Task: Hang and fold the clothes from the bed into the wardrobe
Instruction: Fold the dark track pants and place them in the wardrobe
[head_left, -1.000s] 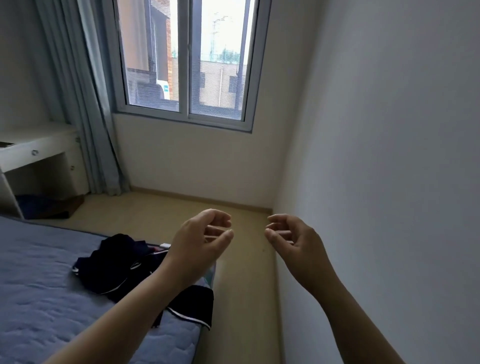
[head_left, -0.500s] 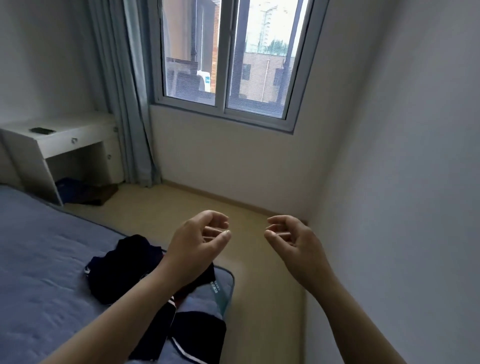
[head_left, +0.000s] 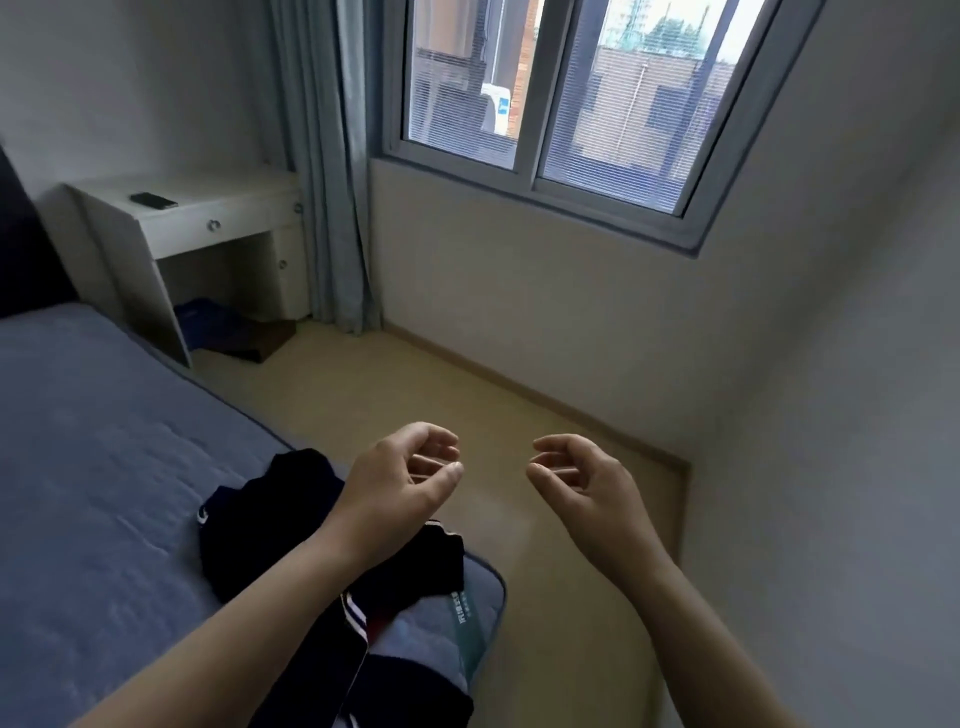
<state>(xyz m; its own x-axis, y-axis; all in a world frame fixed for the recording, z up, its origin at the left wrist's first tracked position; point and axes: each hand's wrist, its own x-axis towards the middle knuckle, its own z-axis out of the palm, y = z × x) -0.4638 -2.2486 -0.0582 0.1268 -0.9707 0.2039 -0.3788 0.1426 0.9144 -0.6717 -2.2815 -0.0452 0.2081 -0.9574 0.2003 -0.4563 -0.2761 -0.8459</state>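
Bed (head_left: 78, 441) is taking up the left side, its blue-grey quilted cover showing and its near right corner meeting the floor (head_left: 363, 405). White desk (head_left: 218, 223) is standing far left against the wall, with a small dark flat object (head_left: 153, 199) lying on top. Dark items (head_left: 228, 332) are sitting on the floor beneath it; I cannot tell what they are.

Dark navy clothes (head_left: 270, 519) are lying in a crumpled heap on the bed's near right corner, with white-striped trim showing. One piece is trailing toward the near edge of view.

Grey-blue curtain (head_left: 327, 156) is hanging far, between desk and window (head_left: 613, 130).

Left forearm is crossing over the heap. Left hand (head_left: 395, 493) is hovering above it, fingers loosely curled and grasping nothing. Right hand (head_left: 592, 493) is hovering over bare floor just beside the left, with a gap between them. Its fingers are loosely curled too, and it is holding nothing.

Plain wall (head_left: 831, 467) is running down the right side.
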